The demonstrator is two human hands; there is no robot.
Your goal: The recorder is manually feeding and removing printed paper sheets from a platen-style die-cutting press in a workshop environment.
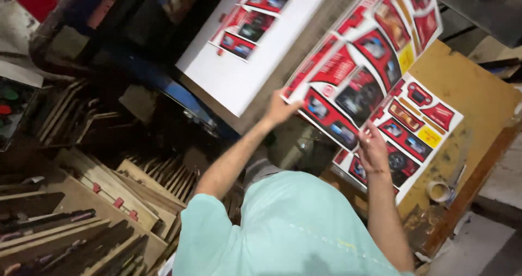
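Above the counter [478,99], a large printed sheet [365,64] covered in red, black and yellow panels is held up at a slant, its lower edge toward the person and its far end reaching to the top of the view. The left hand [280,111] grips the sheet's near left corner, fingers curled around the edge. The right hand [373,147] is at the sheet's lower edge, fingers spread on the paper; whether it pinches the lifted sheet or presses on the one below cannot be told.

Just beneath, a second printed sheet [417,129] of the same red pattern lies flat on the counter, partly hidden by the lifted one. The counter is a worn yellow-brown board with stains, and a small roll of tape [438,191] sits near its front edge, to the right of the right hand.

Farther left, a white board [239,75] carrying more of the red printed panels slopes away toward the top of the view. Below it, dark machinery is hard to make out. At lower left, wooden boards [103,200] with slots and red tabs stand stacked on edge. The person's light green shirt [288,227] fills the bottom centre.
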